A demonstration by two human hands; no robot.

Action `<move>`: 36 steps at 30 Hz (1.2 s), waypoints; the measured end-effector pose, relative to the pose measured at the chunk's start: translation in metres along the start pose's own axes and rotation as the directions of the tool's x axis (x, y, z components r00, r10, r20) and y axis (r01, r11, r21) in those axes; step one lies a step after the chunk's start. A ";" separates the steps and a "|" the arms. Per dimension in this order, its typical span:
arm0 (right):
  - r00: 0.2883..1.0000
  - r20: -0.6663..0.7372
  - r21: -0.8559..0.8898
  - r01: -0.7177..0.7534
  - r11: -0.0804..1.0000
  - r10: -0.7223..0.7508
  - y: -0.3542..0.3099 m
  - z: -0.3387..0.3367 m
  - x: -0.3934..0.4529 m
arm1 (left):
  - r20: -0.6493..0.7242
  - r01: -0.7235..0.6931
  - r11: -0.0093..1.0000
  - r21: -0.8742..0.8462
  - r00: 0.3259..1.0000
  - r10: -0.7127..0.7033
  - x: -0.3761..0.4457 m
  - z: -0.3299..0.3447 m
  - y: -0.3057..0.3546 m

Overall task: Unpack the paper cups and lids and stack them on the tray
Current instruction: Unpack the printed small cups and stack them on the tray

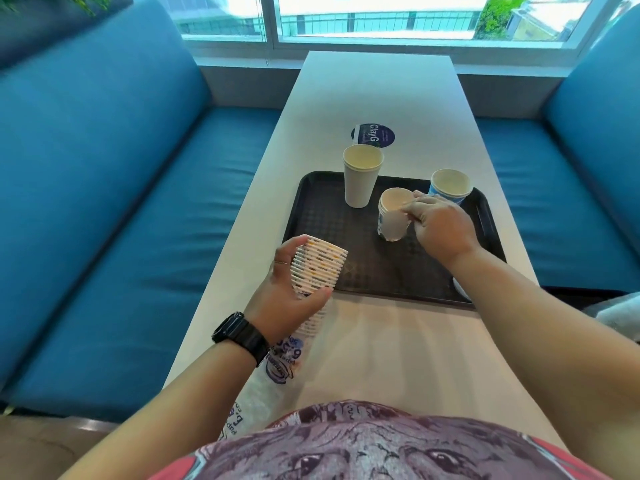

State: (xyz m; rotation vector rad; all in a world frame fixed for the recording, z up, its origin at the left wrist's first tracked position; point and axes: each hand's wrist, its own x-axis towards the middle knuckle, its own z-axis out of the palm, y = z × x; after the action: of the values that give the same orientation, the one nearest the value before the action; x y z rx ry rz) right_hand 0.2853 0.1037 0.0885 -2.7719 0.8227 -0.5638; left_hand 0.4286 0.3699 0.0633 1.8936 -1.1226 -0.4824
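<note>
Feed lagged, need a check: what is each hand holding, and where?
Left hand grips the cup stack round its side. Right hand pinches the small cup at its rim.

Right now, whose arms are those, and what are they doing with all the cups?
There is no machine here. The arms belong to a person who wears a camera on the head, so the one picture looks down at their own hands.

A white table stands between blue benches. On it lies a dark tray. Three cup piles stand on the tray: a tall white one, a blue one and a small one.

The right hand pinches the rim of the small pile with its fingers. The left hand, with a black watch on the wrist, grips a long stack of cups, lying sideways, half out of its plastic bag. A round sticker sits behind the tray.
</note>
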 end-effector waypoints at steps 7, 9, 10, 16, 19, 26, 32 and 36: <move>0.990 0.100 0.334 -0.129 0.934 0.101 -0.055 -0.016 -0.013 | -0.002 0.004 1.000 0.013 1.000 -0.004 -0.004 0.000 0.002; 0.978 0.202 0.468 -0.144 0.872 0.053 -0.076 -0.020 -0.018 | -0.014 0.000 1.000 0.016 1.000 0.001 -0.006 0.000 0.004; 0.967 0.254 0.520 -0.154 0.840 0.019 -0.085 -0.021 -0.020 | -0.021 -0.005 1.000 0.019 1.000 0.005 -0.007 -0.001 0.006; 0.884 0.445 0.599 -0.176 0.781 -0.142 -0.111 -0.024 -0.029 | -0.060 -0.026 0.999 0.033 0.998 0.028 -0.013 -0.005 0.013; 0.880 0.454 0.583 -0.174 0.794 -0.141 -0.118 -0.027 -0.031 | -0.061 -0.018 0.999 0.041 0.998 0.020 -0.017 -0.008 0.016; 0.878 0.449 0.458 -0.065 0.887 -0.167 -0.129 -0.037 -0.034 | -0.075 -0.033 0.999 0.034 0.997 0.035 -0.028 -0.011 0.021; 0.903 0.391 0.446 -0.017 0.895 -0.177 -0.137 -0.045 -0.038 | -0.076 -0.043 0.999 0.030 0.996 0.046 -0.034 -0.016 0.026; 0.910 0.369 0.430 0.015 0.903 -0.191 -0.141 -0.048 -0.040 | -0.060 -0.044 0.998 0.035 0.997 0.046 -0.037 -0.020 0.027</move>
State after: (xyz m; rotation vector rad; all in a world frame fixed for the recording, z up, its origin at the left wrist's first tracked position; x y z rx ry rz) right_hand 0.3031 0.2389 0.1604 -2.4106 0.4000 -0.1396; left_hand 0.4090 0.4051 0.0932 1.8954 -1.1369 -0.3811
